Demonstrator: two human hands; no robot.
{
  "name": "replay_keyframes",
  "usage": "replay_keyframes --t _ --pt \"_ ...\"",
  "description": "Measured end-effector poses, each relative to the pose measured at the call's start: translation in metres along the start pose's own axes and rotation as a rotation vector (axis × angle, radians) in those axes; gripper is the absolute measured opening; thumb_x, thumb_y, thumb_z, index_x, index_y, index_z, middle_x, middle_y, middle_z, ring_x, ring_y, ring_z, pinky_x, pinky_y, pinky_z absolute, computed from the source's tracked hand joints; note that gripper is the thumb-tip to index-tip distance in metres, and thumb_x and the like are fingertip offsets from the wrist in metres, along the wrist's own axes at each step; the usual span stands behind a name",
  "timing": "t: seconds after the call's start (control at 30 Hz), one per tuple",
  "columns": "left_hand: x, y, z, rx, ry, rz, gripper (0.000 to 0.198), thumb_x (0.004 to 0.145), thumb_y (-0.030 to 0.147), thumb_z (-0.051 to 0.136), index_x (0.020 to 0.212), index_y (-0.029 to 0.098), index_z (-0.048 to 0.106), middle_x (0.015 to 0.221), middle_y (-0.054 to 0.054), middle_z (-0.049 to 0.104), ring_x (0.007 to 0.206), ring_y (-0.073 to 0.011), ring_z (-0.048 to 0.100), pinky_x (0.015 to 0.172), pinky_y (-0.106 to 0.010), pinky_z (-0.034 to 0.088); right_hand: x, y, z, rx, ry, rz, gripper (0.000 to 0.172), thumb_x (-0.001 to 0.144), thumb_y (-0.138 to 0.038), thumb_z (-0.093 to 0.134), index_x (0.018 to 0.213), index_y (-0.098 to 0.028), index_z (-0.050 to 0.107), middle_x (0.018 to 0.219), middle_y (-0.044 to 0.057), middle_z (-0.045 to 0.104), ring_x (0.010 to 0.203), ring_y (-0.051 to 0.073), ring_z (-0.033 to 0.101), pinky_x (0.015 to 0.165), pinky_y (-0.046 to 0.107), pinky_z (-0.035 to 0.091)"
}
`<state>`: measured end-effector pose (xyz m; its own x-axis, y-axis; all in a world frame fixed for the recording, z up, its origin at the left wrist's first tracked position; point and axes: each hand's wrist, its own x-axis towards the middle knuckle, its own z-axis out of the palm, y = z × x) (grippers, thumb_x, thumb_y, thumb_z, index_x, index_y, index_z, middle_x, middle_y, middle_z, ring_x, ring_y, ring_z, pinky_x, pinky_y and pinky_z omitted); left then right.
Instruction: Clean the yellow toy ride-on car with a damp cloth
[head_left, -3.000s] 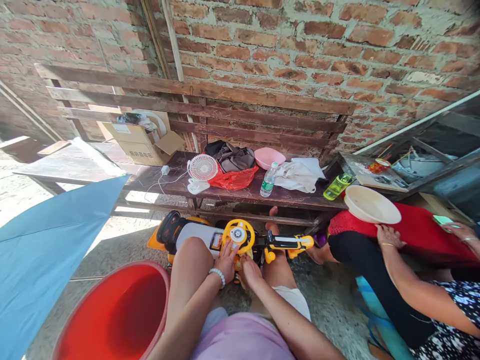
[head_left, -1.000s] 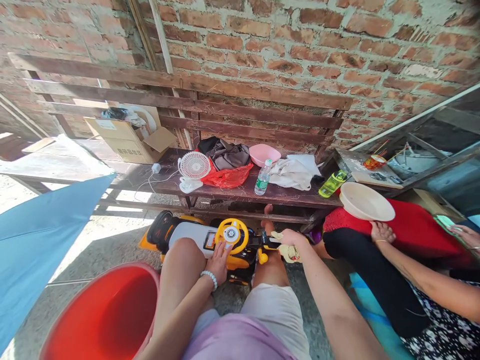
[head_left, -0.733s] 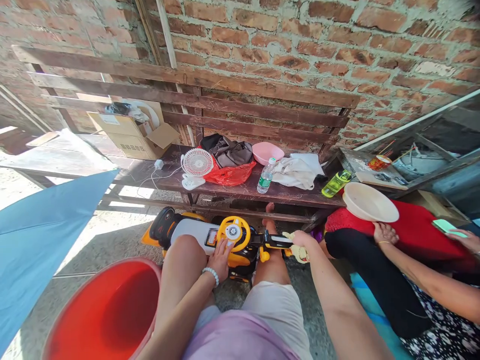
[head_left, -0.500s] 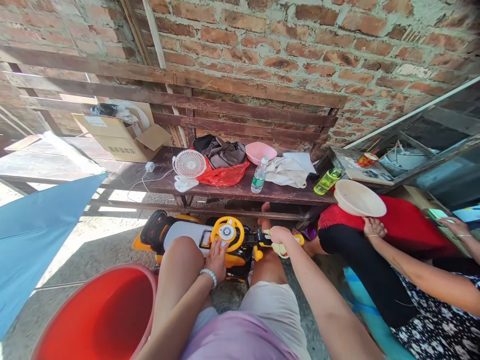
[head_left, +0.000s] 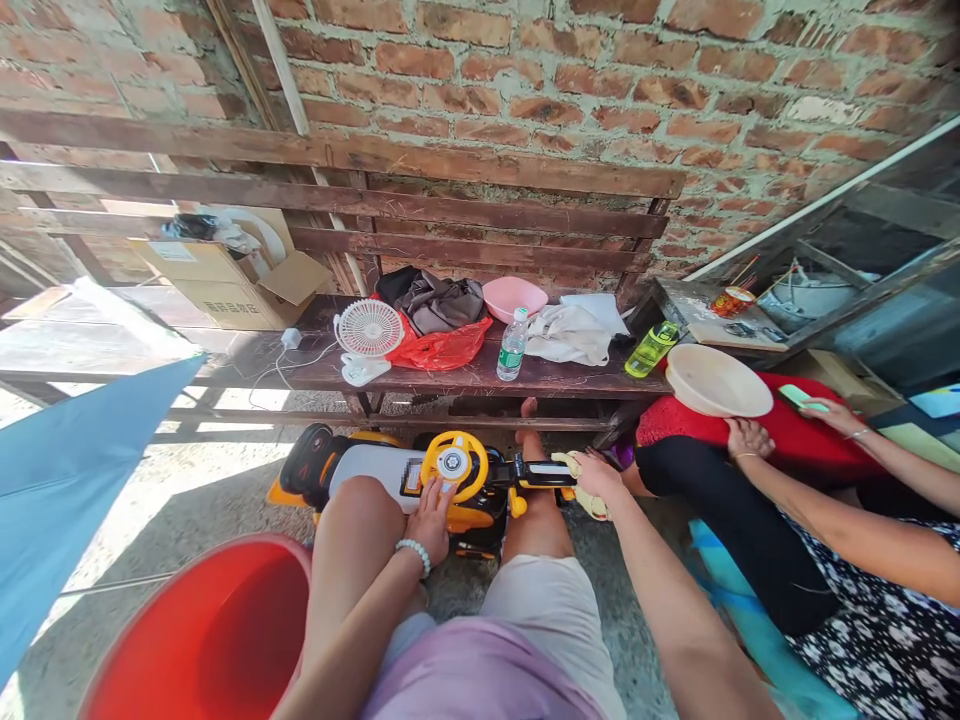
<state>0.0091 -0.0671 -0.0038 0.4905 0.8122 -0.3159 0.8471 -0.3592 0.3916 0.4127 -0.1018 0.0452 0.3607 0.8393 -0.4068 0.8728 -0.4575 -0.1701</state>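
Observation:
A yellow and black ride-on toy car with a grey seat stands sideways before my knees. My left hand, wearing a beaded bracelet, lies with outstretched fingers over the lower rim of the yellow steering wheel. My right hand is closed on a pale yellow cloth at the right end of the toy's black and yellow arm. The cloth wraps around that end, hiding part of it.
A red tub stands at my left. The wooden bench holds a fan, a water bottle, a pink basin and a carton. At right sits another person with a phone, one hand at a cream basin.
My right hand has slid rightward along the toy's arm with the cloth, uncovering more of the bar. My left hand stays on the wheel. The other person's phone has moved left.

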Motion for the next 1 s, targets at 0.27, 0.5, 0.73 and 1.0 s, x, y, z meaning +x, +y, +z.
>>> replay_keyframes --t 0.27,0.5,0.73,1.0 --pt "0.001 0.008 -0.002 -0.012 -0.008 -0.034 0.092 0.084 0.001 0.057 0.173 0.018 0.039 0.188 -0.016 0.018 0.175 -0.0333 0.009 0.133 -0.052 0.039 -0.013 0.003 0.048 0.089 0.232 0.197 0.07 0.095 -0.016 0.05 0.163 -0.032 0.054 0.156 0.013 0.061 0.124 0.027 0.07 0.104 0.039 0.054" --pt "0.004 0.006 0.004 0.0 0.048 -0.004 0.091 0.082 -0.001 0.058 0.17 0.013 0.041 0.185 -0.021 0.024 0.174 -0.0356 0.012 0.135 -0.055 0.034 -0.036 -0.064 0.068 0.122 0.19 0.138 0.074 0.1 -0.016 0.052 0.172 -0.024 0.039 0.181 0.017 0.034 0.144 0.029 0.063 0.111 0.036 0.053" --pt "0.004 0.003 0.003 -0.029 0.054 0.006 0.094 0.08 0.003 0.06 0.171 0.015 0.041 0.186 -0.019 0.025 0.174 -0.0361 0.013 0.132 -0.056 0.04 -0.038 -0.086 0.072 0.105 0.164 -0.089 0.082 0.093 -0.01 0.06 0.171 -0.027 0.042 0.181 0.012 0.038 0.147 0.026 0.063 0.114 0.033 0.053" --pt "-0.002 0.005 -0.008 -0.056 -0.009 0.008 0.093 0.082 0.001 0.055 0.173 0.017 0.041 0.188 -0.017 0.019 0.175 -0.0346 0.01 0.134 -0.055 0.038 -0.03 0.005 0.049 0.032 0.168 0.164 0.083 0.096 -0.013 0.051 0.176 -0.026 0.034 0.181 0.019 0.037 0.146 0.033 0.064 0.115 0.048 0.055"
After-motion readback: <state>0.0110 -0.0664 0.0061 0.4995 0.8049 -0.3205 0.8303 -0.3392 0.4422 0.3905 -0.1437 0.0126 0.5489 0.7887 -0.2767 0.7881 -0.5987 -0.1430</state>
